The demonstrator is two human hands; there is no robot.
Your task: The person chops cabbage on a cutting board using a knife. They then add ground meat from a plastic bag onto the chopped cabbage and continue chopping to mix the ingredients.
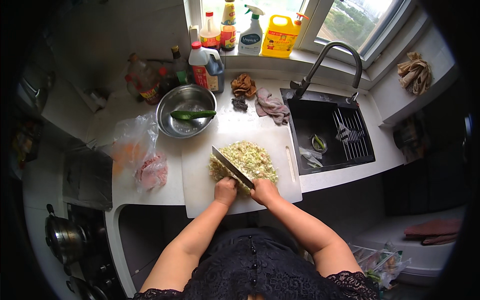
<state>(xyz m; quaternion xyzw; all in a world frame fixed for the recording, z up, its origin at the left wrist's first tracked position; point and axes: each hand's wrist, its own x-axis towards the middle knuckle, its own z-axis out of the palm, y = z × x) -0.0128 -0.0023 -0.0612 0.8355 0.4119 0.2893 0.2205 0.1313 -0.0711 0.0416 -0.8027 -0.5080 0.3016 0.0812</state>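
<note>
The worktop [172, 156] is viewed from the wearer's head, down and forward, through a wide fisheye lens. The wearer's chest [245, 267] is caught at the near edge, the cutting board [196, 190] is centred close by, and the window [345, 30] is taken in at the far side, straight edges bowed.

This is a kitchen, by its modest size likely a home one. A black sink [310, 116] with a tall curved faucet [358, 70] is set into a white counter [172, 192]. Behind the sink is a window [350, 30]; left of the sink are a white chopping board [200, 175] and, beyond it, a steel bowl [182, 127]. Seasoning bottles [202, 65] stand farther back, left of the sink; a metal pot [66, 242] sits far to its left.
</note>
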